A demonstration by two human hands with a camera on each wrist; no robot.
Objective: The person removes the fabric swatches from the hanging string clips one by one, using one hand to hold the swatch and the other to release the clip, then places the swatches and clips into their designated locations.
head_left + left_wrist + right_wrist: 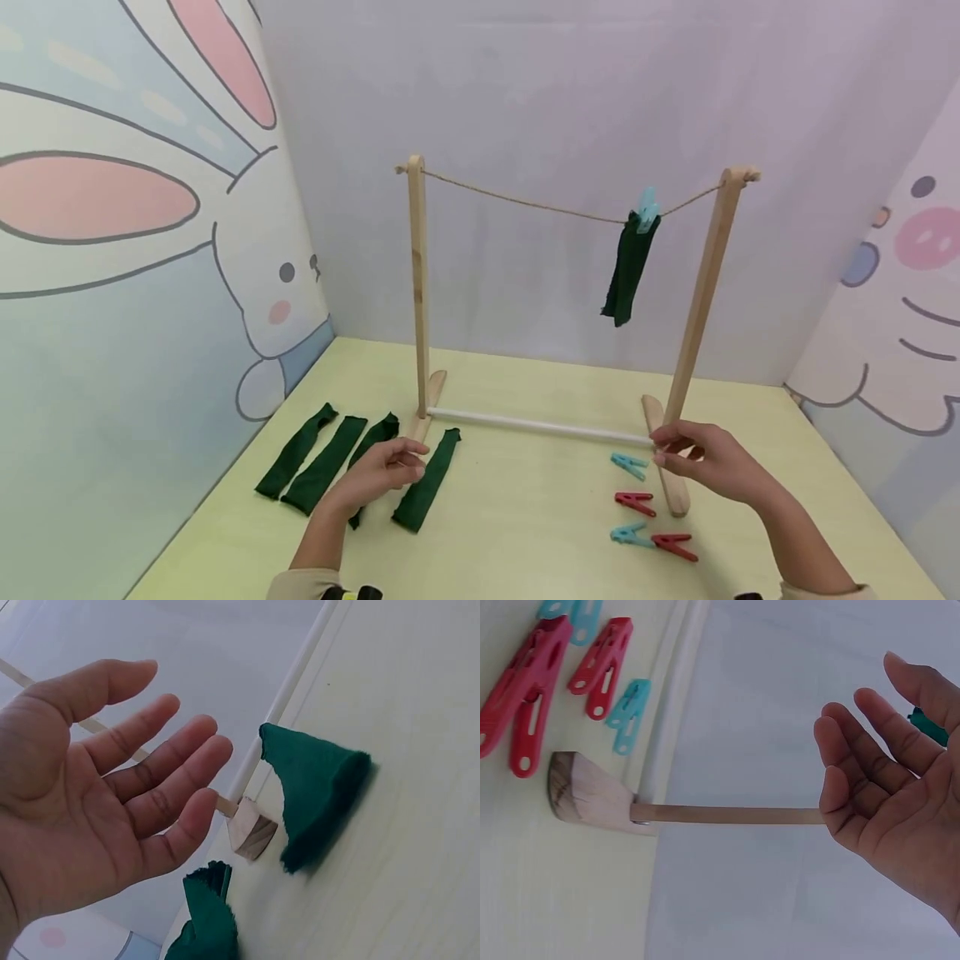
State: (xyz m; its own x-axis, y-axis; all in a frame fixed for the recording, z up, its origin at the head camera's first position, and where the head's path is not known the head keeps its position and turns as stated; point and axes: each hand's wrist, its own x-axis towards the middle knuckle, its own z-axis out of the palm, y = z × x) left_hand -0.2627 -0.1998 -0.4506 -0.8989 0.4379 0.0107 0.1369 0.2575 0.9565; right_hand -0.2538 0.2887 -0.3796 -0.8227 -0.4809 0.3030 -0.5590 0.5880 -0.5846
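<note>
My left hand [380,475] hovers over the green cloth strips at the left, its palm bare and fingers relaxed in the left wrist view. Nearest to it is a green cloth strip [431,487] lying on the table; several more, such as this green strip [326,467], lie farther left. My right hand [708,460] is in front of the rack's right post, fingers loosely bent and holding nothing. Below and left of it lie a blue clothespin [630,465], a red clothespin [636,502], and another blue and red pair. On the string [525,202], a blue clothespin [647,210] holds a folded green cloth [630,271].
The wooden rack has a left post [418,283], a right post [705,300] and a white bar [540,427] low between them. Its feet stand on the pale yellow table [525,517]. Walls with cartoon animals flank the table, and a pale curtain [540,100] hangs behind.
</note>
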